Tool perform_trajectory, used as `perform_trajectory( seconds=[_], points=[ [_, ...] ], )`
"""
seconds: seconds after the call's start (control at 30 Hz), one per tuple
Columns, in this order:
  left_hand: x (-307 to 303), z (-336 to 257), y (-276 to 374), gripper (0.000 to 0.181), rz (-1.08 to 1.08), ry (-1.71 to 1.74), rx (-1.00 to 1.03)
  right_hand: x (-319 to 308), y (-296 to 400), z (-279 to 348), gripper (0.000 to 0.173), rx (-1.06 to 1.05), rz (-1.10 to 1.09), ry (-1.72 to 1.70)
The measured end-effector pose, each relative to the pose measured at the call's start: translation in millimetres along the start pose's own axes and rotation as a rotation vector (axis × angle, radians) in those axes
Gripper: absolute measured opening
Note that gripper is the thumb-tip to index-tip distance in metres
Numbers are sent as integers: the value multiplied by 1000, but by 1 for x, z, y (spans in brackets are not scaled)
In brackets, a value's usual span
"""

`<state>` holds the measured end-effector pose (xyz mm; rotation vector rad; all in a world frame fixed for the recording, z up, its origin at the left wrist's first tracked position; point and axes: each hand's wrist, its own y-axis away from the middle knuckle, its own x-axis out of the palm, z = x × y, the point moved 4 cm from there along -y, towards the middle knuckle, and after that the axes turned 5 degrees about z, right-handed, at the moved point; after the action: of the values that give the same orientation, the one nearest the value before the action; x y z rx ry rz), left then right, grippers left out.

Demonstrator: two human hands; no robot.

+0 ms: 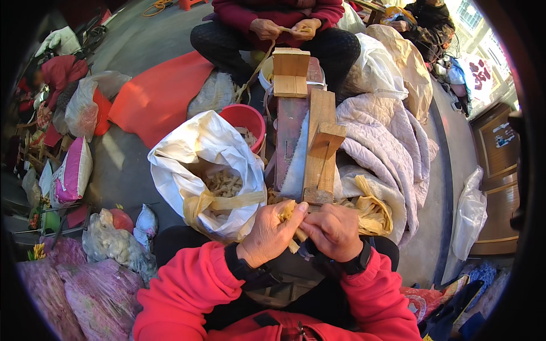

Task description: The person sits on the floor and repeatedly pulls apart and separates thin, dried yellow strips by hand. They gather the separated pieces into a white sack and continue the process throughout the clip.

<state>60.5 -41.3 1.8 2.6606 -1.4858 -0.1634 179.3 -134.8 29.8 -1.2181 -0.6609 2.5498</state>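
My left hand [271, 233] is closed on a small folded piece of tan plant-fibre strip [287, 212] close to my body. Against it, my right hand [335, 232] pinches with thumb and fingers; what lies between its fingertips is mostly hidden. Just beyond both hands is the near end of a wooden stand [319, 187] with an upright block [328, 135]. A white woven sack [170, 164] holding many small folded pieces [224, 183] stands left of my hands, a tan strip [241, 200] lying across its mouth. More yellowish strips [377, 213] lie bundled right of my right hand.
Across from me sits a person whose hands [283, 29] hold a strip. Before them stands another wooden stand [291, 70] on a worn bench [288, 128]. A red bucket [247, 117] is behind the sack. A quilted cloth [379, 132] lies at right. Filled bags lie on the floor at left.
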Motion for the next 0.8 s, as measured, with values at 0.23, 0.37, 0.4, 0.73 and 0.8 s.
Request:
perform_trajectory(
  seconds=[0.23, 0.37, 0.4, 0.73, 0.8],
  points=[
    [33, -4, 20, 31, 990, 95, -221, -22, 4, -2, 9, -117, -106, -228],
    [14, -23, 18, 27, 895, 367, -49, -22, 7, -10, 8, 201, -240, 61],
    [8, -27, 13, 32, 710, 312, 100, -17, 6, -8, 10, 197, -264, 66],
    [-6, -44, 6, 46, 111, -706, 932, 35, 27, -5, 15, 913, 337, -1545],
    [-5, -43, 8, 47, 4, -672, 921, 33, 24, -2, 11, 858, 150, -1654]
  ],
)
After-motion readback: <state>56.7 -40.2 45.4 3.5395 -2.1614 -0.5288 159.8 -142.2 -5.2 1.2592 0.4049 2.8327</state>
